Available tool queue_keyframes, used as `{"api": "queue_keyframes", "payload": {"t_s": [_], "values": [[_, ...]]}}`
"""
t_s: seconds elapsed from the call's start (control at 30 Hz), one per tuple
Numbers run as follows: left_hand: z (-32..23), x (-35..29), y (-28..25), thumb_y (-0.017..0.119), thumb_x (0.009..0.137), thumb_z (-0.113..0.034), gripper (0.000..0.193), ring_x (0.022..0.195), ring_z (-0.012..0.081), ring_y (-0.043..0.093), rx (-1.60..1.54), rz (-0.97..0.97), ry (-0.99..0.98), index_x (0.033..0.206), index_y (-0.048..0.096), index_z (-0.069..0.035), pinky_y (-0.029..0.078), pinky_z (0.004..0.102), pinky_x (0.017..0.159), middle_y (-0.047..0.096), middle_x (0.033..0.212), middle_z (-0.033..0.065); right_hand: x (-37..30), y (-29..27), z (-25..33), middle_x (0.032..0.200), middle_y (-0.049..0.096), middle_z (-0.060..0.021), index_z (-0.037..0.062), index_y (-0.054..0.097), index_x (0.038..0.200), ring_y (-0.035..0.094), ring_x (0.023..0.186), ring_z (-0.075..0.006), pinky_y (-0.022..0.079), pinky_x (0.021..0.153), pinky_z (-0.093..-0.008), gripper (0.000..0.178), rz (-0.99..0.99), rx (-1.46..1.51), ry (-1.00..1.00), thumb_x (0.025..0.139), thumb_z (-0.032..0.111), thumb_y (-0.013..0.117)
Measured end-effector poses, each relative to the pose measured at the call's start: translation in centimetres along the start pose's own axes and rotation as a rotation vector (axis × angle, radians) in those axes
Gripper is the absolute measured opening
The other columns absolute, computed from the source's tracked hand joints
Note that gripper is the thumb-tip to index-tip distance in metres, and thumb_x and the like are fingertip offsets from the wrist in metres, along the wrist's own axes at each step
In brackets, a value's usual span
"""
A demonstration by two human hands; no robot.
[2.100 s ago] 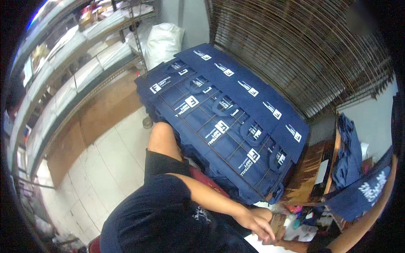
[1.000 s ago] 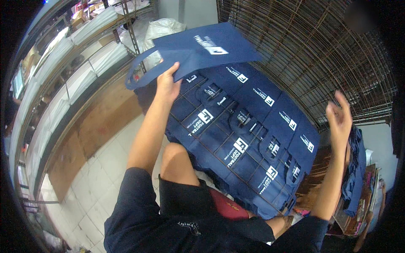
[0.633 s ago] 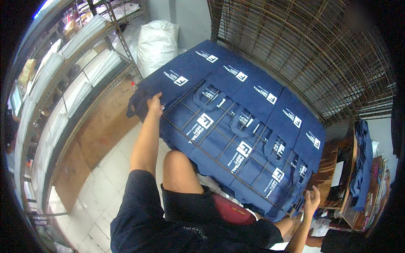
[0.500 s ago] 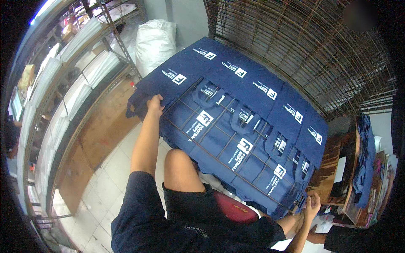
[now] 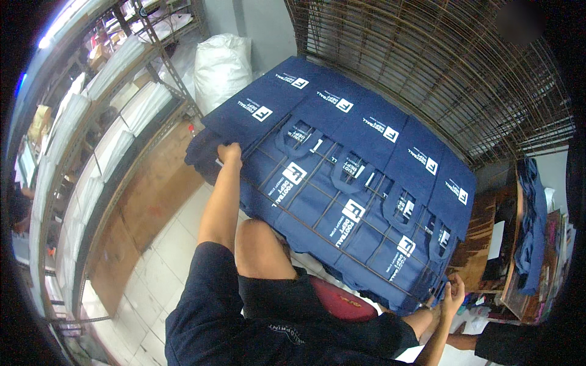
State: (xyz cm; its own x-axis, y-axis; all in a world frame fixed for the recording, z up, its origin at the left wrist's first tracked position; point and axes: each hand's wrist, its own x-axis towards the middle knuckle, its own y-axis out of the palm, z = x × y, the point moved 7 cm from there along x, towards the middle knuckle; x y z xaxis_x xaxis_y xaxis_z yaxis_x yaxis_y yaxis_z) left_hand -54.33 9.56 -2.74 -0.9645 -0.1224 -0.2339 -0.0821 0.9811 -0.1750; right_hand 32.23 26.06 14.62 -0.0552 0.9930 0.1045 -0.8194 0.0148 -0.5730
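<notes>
Navy fabric bags [image 5: 390,165] with white prints and loop handles lie in overlapping rows on a wire grid rack [image 5: 311,229] before me. Part of the grid runs over the nearer row, and the handles stick up between its wires. My left hand [image 5: 230,154] is closed round the rack's left edge, beside dark folded fabric [image 5: 202,152]. At the near right corner, my right hand [image 5: 452,294] has its fingers curled at the rack's edge. Its fingertips are partly hidden, and the grip there looks light.
Stacked wire racks [image 5: 421,55] rise behind the bags. Shelves of white sheets [image 5: 101,137] stand left, near a white sack [image 5: 223,70]. A wooden table [image 5: 479,244] and hanging navy fabric [image 5: 530,244] are at right. Another person's dark-clad limb [image 5: 506,343] reaches in low right.
My left hand has moved slightly right and down along with the rack's left edge. My right hand stays at the near corner. The whole view has shifted a little.
</notes>
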Motion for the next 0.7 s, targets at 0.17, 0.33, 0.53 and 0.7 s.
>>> {"api": "queue_keyframes", "payload": {"t_s": [0.17, 0.33, 0.53, 0.7], "values": [[-1.5, -3.7, 0.6, 0.06, 0.072, -0.004, 0.047, 0.105, 0.0374, 0.057, -0.124, 0.043, -0.037, 0.115, 0.048, 0.012, 0.043, 0.0379, 0.091, 0.057, 0.114, 0.0263, -0.2, -0.2, -3.2, 0.116, 0.057, -0.011, -0.0041, 0.052, 0.12, 0.056, 0.091, -0.0112, 0.045, 0.079, -0.023, 0.037, 0.027, -0.095, -0.016, 0.085, 0.005, 0.061], [-1.4, -1.7, -0.4, 0.064, 0.072, 0.001, 0.05, 0.079, 0.0257, 0.061, 0.047, -0.037, 0.019, 0.115, 0.041, 0.011, 0.051, 0.0337, 0.061, 0.055, 0.101, 0.0199, 0.5, 0.7, -2.7, 0.109, 0.059, -0.0102, -0.0015, 0.054, 0.12, 0.058, 0.088, -0.0152, 0.046, 0.08, -0.0283, 0.037, 0.01, -0.038, -0.05, 0.085, 0.008, 0.062], [-0.3, -1.8, 2.1, 0.06, 0.073, -0.006, 0.054, 0.114, 0.0379, 0.052, -0.019, 0.017, -0.058, 0.121, 0.042, 0.012, 0.04, 0.0377, 0.096, 0.05, 0.123, 0.0289, -0.1, 0.5, -2.8, 0.108, 0.06, -0.0105, -0.0021, 0.054, 0.119, 0.059, 0.084, -0.0147, 0.046, 0.077, -0.0286, 0.037, 0.003, -0.047, -0.05, 0.084, 0.007, 0.062], [0.6, 0.8, 1.3, 0.069, 0.071, -0.003, 0.054, 0.077, 0.0232, 0.059, 0.136, -0.025, 0.045, 0.116, 0.042, 0.012, 0.049, 0.0346, 0.063, 0.056, 0.096, 0.0202, -0.1, 1.5, -2.5, 0.107, 0.06, -0.011, -0.0026, 0.053, 0.119, 0.059, 0.082, -0.0149, 0.046, 0.076, -0.028, 0.037, 0.06, 0.012, 0.013, 0.084, 0.005, 0.061]]}}
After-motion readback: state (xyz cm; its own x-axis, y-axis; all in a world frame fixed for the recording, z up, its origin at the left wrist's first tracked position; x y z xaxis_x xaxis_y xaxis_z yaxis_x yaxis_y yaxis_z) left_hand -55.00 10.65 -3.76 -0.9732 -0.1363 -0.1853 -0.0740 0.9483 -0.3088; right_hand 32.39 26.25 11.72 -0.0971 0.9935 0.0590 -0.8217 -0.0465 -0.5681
